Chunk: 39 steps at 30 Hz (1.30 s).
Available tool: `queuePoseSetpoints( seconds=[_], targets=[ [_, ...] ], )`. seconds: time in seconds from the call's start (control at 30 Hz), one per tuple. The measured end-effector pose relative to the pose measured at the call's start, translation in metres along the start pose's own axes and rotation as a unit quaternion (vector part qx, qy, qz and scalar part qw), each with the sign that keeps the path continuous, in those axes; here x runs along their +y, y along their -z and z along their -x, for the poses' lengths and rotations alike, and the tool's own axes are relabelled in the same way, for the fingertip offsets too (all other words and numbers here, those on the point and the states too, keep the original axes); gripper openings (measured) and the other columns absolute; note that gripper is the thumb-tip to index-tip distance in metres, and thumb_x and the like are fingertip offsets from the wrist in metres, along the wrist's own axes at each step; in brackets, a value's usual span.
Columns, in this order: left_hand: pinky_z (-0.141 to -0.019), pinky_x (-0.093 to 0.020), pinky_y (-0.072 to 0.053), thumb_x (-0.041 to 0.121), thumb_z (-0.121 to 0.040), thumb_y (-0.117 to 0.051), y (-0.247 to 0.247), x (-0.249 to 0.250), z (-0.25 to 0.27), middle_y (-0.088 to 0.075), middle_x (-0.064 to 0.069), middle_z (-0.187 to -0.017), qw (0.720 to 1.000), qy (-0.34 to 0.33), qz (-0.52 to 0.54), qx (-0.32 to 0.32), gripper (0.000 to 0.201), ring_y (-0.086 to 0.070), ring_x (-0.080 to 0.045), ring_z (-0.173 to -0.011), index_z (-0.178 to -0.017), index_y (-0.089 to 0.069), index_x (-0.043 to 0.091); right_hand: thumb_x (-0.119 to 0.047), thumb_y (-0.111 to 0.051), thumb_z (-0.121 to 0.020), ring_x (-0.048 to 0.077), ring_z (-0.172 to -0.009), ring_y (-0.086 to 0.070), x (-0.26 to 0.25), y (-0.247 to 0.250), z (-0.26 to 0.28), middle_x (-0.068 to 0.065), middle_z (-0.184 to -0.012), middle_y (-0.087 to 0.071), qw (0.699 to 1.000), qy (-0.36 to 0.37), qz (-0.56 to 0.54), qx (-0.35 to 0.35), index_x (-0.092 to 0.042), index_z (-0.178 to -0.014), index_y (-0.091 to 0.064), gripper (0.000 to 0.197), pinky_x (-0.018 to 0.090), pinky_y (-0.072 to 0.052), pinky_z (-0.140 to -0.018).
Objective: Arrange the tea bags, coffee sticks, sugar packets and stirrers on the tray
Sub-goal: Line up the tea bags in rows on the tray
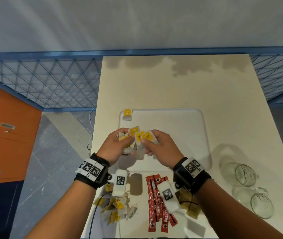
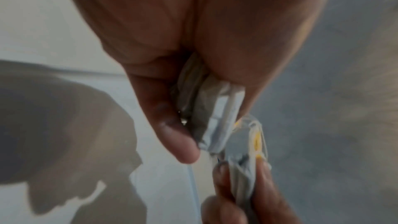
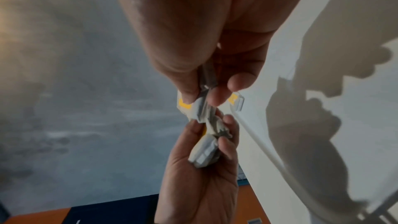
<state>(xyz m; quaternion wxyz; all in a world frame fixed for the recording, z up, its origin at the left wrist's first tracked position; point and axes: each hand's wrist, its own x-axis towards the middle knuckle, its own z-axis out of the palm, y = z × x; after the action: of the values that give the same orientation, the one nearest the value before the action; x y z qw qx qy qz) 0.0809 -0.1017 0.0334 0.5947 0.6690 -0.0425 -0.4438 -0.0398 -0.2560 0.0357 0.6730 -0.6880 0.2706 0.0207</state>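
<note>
Over tray, hands, "RELAX" tea bags

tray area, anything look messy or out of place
Yes. One tea bag straddles the tray rim at its far left corner, half on, half off. Both glass mugs lie tipped on their sides on the table, right of the tray. The loose tea bag pile is a jumble.
</note>
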Motion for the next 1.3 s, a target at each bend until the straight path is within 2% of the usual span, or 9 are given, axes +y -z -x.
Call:
queuePoseSetpoints(
  seconds=[0.07,0.2,0.4,0.6,0.73,0.87,0.97,1.13,1.3],
  targets=[
    [-0.062,-0.033,-0.058,0.017,-0.097,-0.065,-0.004,-0.003,-0.002,-0.073,-0.012,-0.095,1.000,0.013,0.023,-0.008,0.009,-0.070,-0.024,-0.082,-0.104,-0.071,0.016,-0.025,-0.071,-0.097,0.011,-0.059,-0.061,0.002,-0.003,-0.007,0.003,-0.068,-0.069,1.000,-0.007,-0.001,0.029,-0.012,-0.100,-0.069,0.013,0.025,-0.046,-0.057],
    [-0.063,-0.033,-0.057,0.038,-0.086,-0.069,-0.007,-0.006,-0.004,-0.073,-0.014,-0.098,0.998,0.022,0.064,-0.012,0.031,-0.070,-0.026,-0.085,-0.108,-0.070,0.016,-0.030,-0.071,-0.097,0.009,-0.054,-0.058,0.005,-0.006,-0.017,0.001,-0.062,-0.067,0.998,-0.012,0.007,0.066,-0.013,-0.090,-0.072,0.019,0.027,-0.045,-0.058],
    [-0.061,-0.031,-0.057,0.007,-0.094,-0.068,-0.003,-0.016,-0.013,-0.074,-0.013,-0.093,0.997,0.021,0.074,0.009,0.022,-0.070,-0.025,-0.079,-0.116,-0.067,0.009,-0.037,-0.061,-0.102,0.009,-0.051,-0.053,0.007,-0.012,-0.023,0.004,-0.062,-0.065,0.998,-0.035,0.005,0.044,-0.011,-0.090,-0.074,0.032,0.024,-0.043,-0.057],
    [-0.055,-0.029,-0.054,0.006,-0.096,-0.064,0.013,-0.021,-0.026,-0.073,-0.012,-0.089,0.997,0.017,0.065,0.044,0.017,-0.067,-0.023,-0.073,-0.113,-0.064,0.006,-0.023,-0.046,-0.105,0.020,-0.063,-0.055,0.015,-0.010,-0.044,0.008,-0.076,-0.063,0.994,-0.089,-0.046,0.039,-0.011,-0.100,-0.073,0.031,0.024,-0.038,-0.056],
    [-0.055,-0.028,-0.056,0.003,-0.096,-0.063,0.027,-0.018,-0.038,-0.072,-0.014,-0.089,0.995,0.019,0.074,0.061,0.015,-0.068,-0.022,-0.070,-0.110,-0.065,0.008,-0.020,-0.044,-0.104,0.013,-0.078,-0.066,0.010,-0.005,-0.065,0.000,-0.089,-0.069,0.996,-0.061,0.041,0.047,-0.022,-0.088,-0.076,0.036,0.031,-0.047,-0.074],
    [-0.064,-0.032,-0.058,0.006,-0.094,-0.067,0.041,-0.018,-0.054,-0.074,-0.014,-0.096,0.997,0.042,0.032,0.053,0.024,-0.070,-0.023,-0.079,-0.115,-0.067,0.018,-0.022,-0.043,-0.103,0.025,-0.097,-0.066,0.011,-0.003,-0.098,0.007,-0.105,-0.071,0.992,-0.044,0.117,0.034,-0.016,-0.099,-0.073,0.031,0.041,-0.053,-0.093],
    [-0.069,-0.035,-0.060,0.007,-0.093,-0.069,0.049,-0.017,-0.068,-0.075,-0.014,-0.103,0.998,0.055,-0.010,0.030,0.031,-0.071,-0.024,-0.086,-0.120,-0.067,0.023,-0.023,-0.052,-0.094,0.033,-0.088,-0.067,0.017,-0.001,-0.123,0.008,-0.091,-0.073,0.982,-0.046,0.178,0.050,-0.012,-0.093,-0.068,0.020,0.051,-0.057,-0.086],
    [-0.059,-0.030,-0.058,0.004,-0.091,-0.071,0.051,-0.010,-0.087,-0.075,-0.011,-0.095,0.996,0.091,-0.019,-0.012,0.034,-0.070,-0.023,-0.077,-0.123,-0.065,0.011,-0.018,-0.067,-0.094,0.018,-0.093,-0.070,0.015,-0.003,-0.156,-0.005,-0.098,-0.076,0.971,-0.051,0.210,0.104,-0.025,-0.099,-0.074,0.011,0.037,-0.058,-0.087],
    [-0.064,-0.033,-0.054,-0.001,-0.093,-0.066,0.045,-0.002,-0.093,-0.073,-0.017,-0.093,0.994,0.084,-0.045,-0.061,0.022,-0.066,-0.028,-0.073,-0.113,-0.068,0.007,-0.018,-0.072,-0.093,0.017,-0.092,-0.065,0.011,-0.009,-0.174,-0.001,-0.101,-0.074,0.964,-0.060,0.240,0.097,-0.015,-0.109,-0.075,0.017,0.024,-0.047,-0.080]
  ],
)
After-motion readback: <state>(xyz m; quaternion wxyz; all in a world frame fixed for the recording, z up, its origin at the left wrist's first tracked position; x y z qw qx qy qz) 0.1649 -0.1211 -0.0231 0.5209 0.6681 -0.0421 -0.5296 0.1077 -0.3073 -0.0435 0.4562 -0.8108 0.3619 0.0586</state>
